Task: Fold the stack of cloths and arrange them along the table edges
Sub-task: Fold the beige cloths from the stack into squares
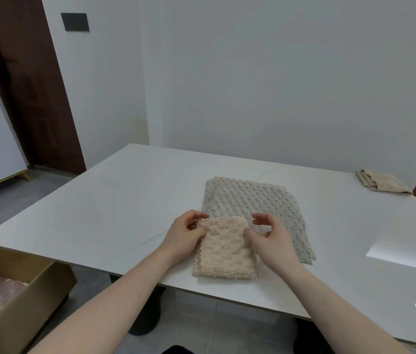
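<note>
both hands pinch the folded beige cloth [224,249] at its far corners: left hand [185,232], right hand [269,238]. it is laid at the near table [99,213] edge, overlapping a flat grey cloth [250,203]; another folded cloth [383,181] is set far right.

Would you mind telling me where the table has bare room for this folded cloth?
Bare: the table left of the grey cloth, and between it and the folded pile. Crowded: near edge, both hands on the beige cloth.

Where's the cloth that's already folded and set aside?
In the head view the folded beige cloth lies at the table's far right corner by the edge, well apart from the grey cloth spread flat at centre.
</note>
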Demonstrator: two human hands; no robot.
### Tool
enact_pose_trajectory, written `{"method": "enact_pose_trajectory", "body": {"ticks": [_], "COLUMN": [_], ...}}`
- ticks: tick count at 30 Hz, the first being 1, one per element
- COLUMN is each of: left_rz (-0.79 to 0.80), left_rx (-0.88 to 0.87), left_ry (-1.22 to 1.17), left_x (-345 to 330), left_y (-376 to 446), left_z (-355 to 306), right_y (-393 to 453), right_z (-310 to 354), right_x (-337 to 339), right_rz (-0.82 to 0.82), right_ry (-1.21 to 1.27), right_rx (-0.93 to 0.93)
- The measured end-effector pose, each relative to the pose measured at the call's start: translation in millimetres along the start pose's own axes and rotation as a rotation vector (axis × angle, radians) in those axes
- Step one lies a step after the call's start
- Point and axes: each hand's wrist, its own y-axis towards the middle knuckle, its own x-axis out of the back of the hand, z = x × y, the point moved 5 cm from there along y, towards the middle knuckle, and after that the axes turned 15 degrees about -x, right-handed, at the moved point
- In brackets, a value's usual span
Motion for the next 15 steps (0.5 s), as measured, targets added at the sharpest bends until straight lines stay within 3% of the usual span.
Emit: {"method": "enact_pose_trajectory", "body": {"ticks": [7,12,15], "left_rz": [-0.020,0.018,0.051], "left_rx": [0.008,0.018,0.016], "left_ry": [-0.173,-0.198,-0.072], "left_x": [0.8,-0.6,-3.1], "left_y": [0.2,-0.9,-0.9], "left_z": [-3.4,-6.2,-4.1], "right_y": [20.1,26.8,26.9], "right_z": [-11.1,-20.3,-28.7], "right_x": [-12.0,-21.5,-23.2], "right_rz": [0.284,0.402,0.416], "right_ry": [0.114,0.164,0.356], "right_rx": [-0.281,-0.304,-0.319]}}
